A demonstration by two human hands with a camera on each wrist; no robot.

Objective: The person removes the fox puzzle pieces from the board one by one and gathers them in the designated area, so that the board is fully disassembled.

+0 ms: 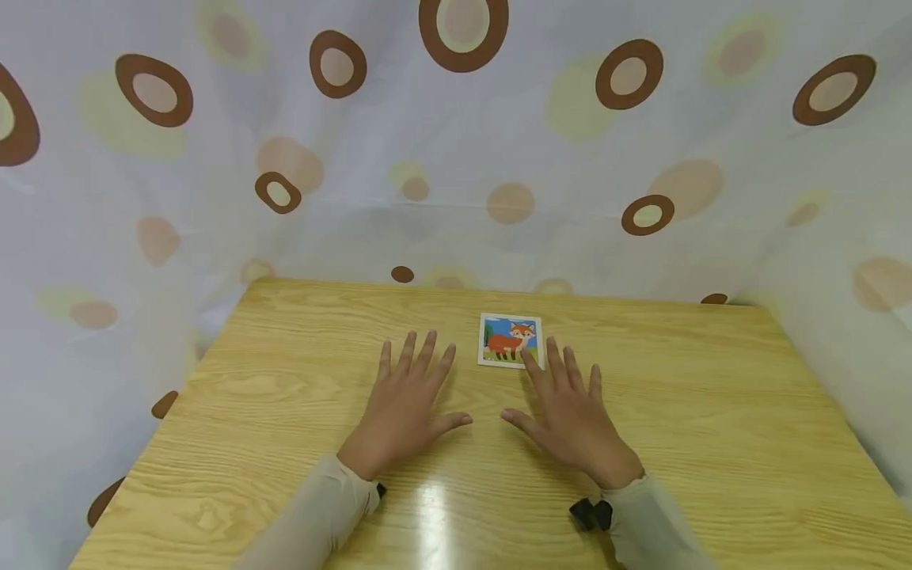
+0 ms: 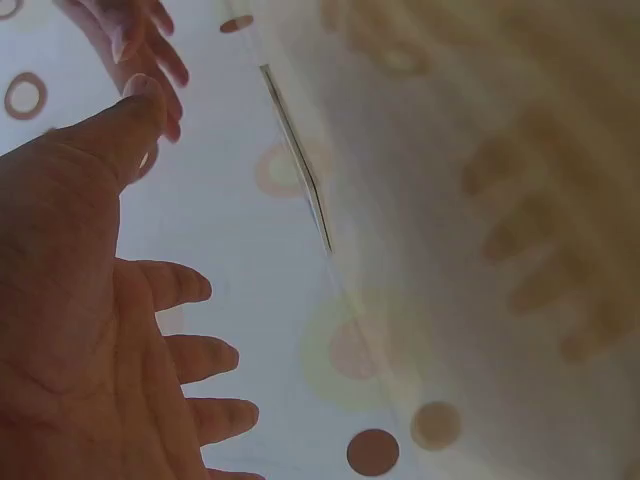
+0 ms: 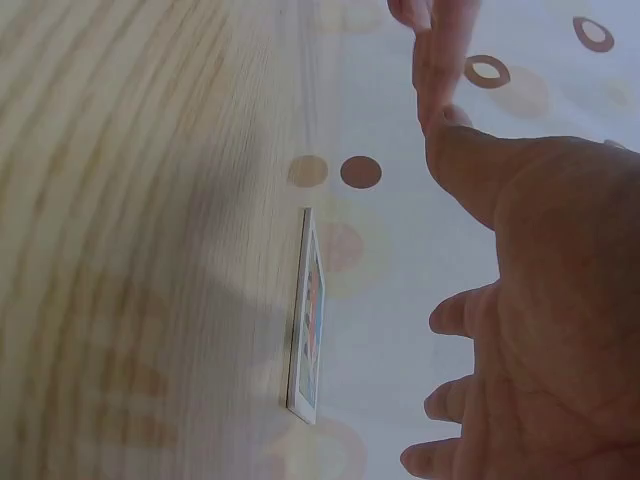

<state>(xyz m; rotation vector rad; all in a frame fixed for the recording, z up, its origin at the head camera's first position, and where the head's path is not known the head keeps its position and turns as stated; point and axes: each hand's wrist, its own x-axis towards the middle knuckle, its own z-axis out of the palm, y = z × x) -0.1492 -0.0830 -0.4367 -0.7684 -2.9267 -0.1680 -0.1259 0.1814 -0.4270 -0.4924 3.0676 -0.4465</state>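
Observation:
A small square fox picture with a white border lies flat toward the far side of the wooden table. My left hand is held palm down to its left, fingers spread and nothing in it. To the picture's near right is my right hand, likewise spread, its index fingertip overlapping the picture's lower right corner in the head view. Seen edge-on in the right wrist view, the picture is a thin panel, with the right palm raised above the tabletop. The left palm also hovers over the surface.
The light wood table has a glare patch near its front edge. A white curtain-like sheet with brown and yellow circles hangs behind it and along both sides. Dark straps or devices show at the sleeve cuffs.

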